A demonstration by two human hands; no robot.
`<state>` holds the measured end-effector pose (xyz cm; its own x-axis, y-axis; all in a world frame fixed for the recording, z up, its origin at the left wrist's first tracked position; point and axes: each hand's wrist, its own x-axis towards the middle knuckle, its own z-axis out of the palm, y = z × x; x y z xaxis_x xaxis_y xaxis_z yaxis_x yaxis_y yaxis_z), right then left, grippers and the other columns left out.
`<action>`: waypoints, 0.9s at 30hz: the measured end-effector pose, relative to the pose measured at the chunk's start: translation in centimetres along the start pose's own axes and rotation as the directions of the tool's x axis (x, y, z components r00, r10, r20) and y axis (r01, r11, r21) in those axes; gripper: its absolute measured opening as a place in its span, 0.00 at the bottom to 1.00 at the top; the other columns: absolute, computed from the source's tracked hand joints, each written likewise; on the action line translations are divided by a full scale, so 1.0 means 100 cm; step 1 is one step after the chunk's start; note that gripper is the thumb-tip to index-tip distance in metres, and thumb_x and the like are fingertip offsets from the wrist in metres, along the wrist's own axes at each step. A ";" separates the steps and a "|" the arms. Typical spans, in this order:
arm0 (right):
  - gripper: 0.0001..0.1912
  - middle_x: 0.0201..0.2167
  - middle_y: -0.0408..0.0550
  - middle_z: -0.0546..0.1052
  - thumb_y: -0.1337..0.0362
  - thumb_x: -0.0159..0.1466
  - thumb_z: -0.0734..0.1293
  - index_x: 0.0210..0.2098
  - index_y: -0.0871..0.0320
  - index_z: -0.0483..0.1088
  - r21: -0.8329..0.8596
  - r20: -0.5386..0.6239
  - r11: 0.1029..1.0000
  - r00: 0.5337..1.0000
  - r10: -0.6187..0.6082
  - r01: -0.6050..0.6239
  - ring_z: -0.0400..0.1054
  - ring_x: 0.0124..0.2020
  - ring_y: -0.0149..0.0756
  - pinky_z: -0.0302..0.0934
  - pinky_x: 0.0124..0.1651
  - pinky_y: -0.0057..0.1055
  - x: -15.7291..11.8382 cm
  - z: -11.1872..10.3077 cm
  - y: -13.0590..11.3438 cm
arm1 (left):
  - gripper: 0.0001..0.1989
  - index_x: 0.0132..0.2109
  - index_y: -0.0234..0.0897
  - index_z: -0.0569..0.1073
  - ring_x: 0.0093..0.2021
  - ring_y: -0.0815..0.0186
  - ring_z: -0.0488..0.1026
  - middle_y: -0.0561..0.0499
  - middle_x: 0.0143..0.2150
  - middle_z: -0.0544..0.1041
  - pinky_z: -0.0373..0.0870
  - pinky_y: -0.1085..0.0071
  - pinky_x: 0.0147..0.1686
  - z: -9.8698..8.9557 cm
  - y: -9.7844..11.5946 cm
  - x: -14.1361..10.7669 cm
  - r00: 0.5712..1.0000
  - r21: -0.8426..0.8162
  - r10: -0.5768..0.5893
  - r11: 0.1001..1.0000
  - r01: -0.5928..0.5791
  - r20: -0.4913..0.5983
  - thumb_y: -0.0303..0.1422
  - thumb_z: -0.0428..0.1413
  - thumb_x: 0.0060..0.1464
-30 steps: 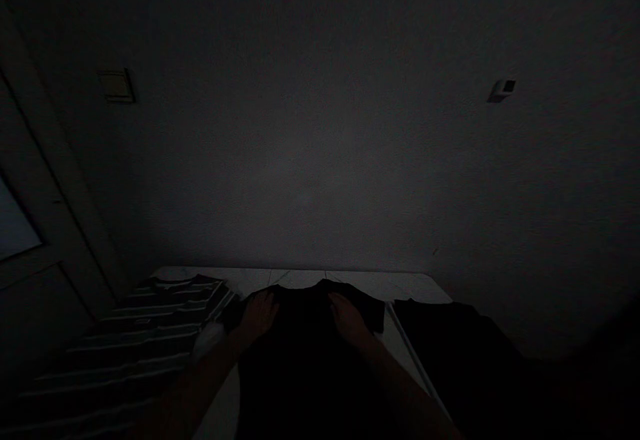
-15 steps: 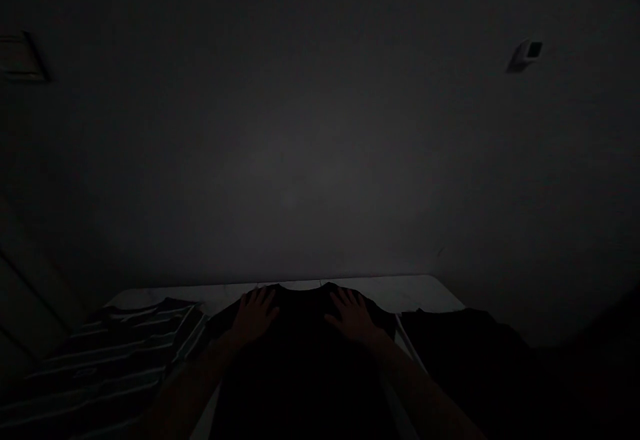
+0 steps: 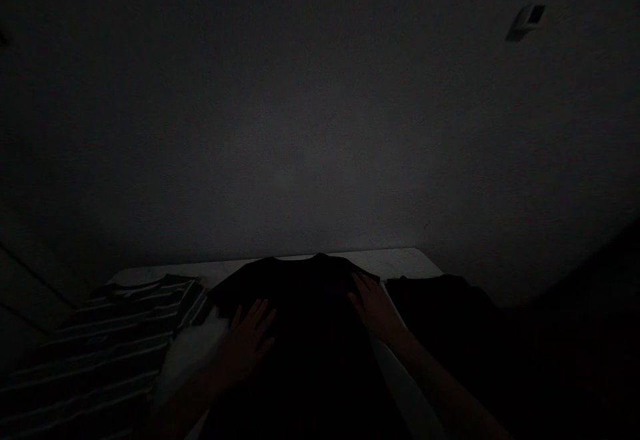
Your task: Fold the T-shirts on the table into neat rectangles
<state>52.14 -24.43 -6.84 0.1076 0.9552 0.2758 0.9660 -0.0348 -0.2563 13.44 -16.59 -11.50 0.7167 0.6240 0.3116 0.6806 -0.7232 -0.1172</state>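
Left hand (image 3: 245,347): open, fingers spread, resting flat on the black T-shirt (image 3: 300,300), which lies at lower centre.
Right hand (image 3: 375,310): open on the shirt's right edge, well apart from the left, clamped on nothing.
Nearby: striped shirt (image 3: 100,340) at lower left, dark garment (image 3: 440,303) at right, both on a white table (image 3: 400,260).

black T-shirt (image 3: 300,333): matt cloth | striped shirt (image 3: 100,347): cloth | tabletop (image 3: 395,261): smooth

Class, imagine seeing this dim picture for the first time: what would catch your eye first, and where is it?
The left hand and right hand stand out, spread on a black shirt at the centre of a pale table. To the left, a striped shirt shows pale lines in the gloom.
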 end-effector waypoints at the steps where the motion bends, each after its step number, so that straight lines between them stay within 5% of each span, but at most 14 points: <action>1: 0.28 0.63 0.62 0.70 0.57 0.72 0.54 0.65 0.64 0.65 0.019 0.004 0.999 0.999 0.049 -0.049 0.64 0.64 0.50 0.57 0.65 0.46 -0.029 -0.004 0.000 | 0.29 0.73 0.50 0.56 0.71 0.48 0.59 0.43 0.73 0.60 0.55 0.40 0.66 -0.004 0.007 -0.016 1.000 -0.003 0.022 1.000 -0.022 0.010 0.49 0.42 0.69; 5: 0.23 0.49 0.58 0.79 0.55 0.73 0.54 0.52 0.58 0.75 0.057 0.135 0.959 0.954 0.269 -0.278 0.75 0.49 0.46 0.66 0.52 0.37 -0.146 -0.014 -0.015 | 0.30 0.73 0.52 0.52 0.71 0.48 0.59 0.44 0.75 0.56 0.57 0.41 0.65 -0.022 0.025 -0.057 0.999 0.016 -0.003 1.000 0.002 0.036 0.49 0.44 0.68; 8: 0.17 0.45 0.55 0.80 0.55 0.71 0.59 0.47 0.56 0.75 0.032 0.203 0.924 0.908 0.367 -0.381 0.75 0.46 0.45 0.66 0.46 0.35 -0.201 -0.017 -0.033 | 0.30 0.73 0.53 0.54 0.70 0.50 0.60 0.45 0.74 0.58 0.58 0.45 0.65 -0.029 0.036 -0.079 0.998 0.020 0.002 1.000 -0.003 0.059 0.49 0.45 0.68; 15: 0.08 0.40 0.51 0.81 0.61 0.70 0.59 0.42 0.54 0.70 0.126 0.284 0.867 0.855 0.435 -0.483 0.77 0.42 0.40 0.62 0.39 0.29 -0.213 -0.039 -0.056 | 0.28 0.71 0.50 0.61 0.70 0.47 0.61 0.42 0.72 0.62 0.59 0.39 0.63 -0.040 0.054 -0.109 0.987 0.024 -0.053 0.998 0.050 0.150 0.49 0.46 0.67; 18: 0.10 0.35 0.49 0.82 0.58 0.71 0.59 0.47 0.54 0.66 0.249 0.328 0.804 0.828 0.455 -0.541 0.78 0.37 0.40 0.60 0.34 0.28 -0.211 -0.045 -0.054 | 0.25 0.65 0.46 0.71 0.66 0.45 0.66 0.41 0.66 0.71 0.60 0.38 0.62 -0.062 0.065 -0.067 0.984 -0.037 -0.053 0.998 0.060 0.172 0.48 0.48 0.66; 22: 0.16 0.35 0.50 0.83 0.58 0.73 0.53 0.52 0.55 0.66 0.375 0.346 0.746 0.830 0.438 -0.550 0.79 0.37 0.39 0.60 0.32 0.28 -0.217 -0.039 -0.047 | 0.18 0.55 0.40 0.77 0.56 0.58 0.74 0.44 0.55 0.79 0.69 0.59 0.58 -0.090 0.112 0.053 0.987 -0.274 0.065 0.961 -0.023 0.146 0.39 0.47 0.68; 27: 0.19 0.41 0.51 0.83 0.64 0.69 0.56 0.57 0.56 0.66 0.425 0.346 0.707 0.823 0.450 -0.565 0.79 0.40 0.38 0.63 0.36 0.28 -0.231 -0.030 -0.043 | 0.17 0.46 0.38 0.81 0.50 0.58 0.78 0.43 0.47 0.82 0.72 0.66 0.51 -0.076 0.184 0.190 0.938 -0.301 0.076 0.953 0.031 0.338 0.41 0.50 0.66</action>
<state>46.17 -47.23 -9.31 0.4416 0.8726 -0.2087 0.5223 -0.4391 -0.7310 38.41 -20.30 -0.56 0.7756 0.6302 -0.0359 0.6251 -0.7590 0.1820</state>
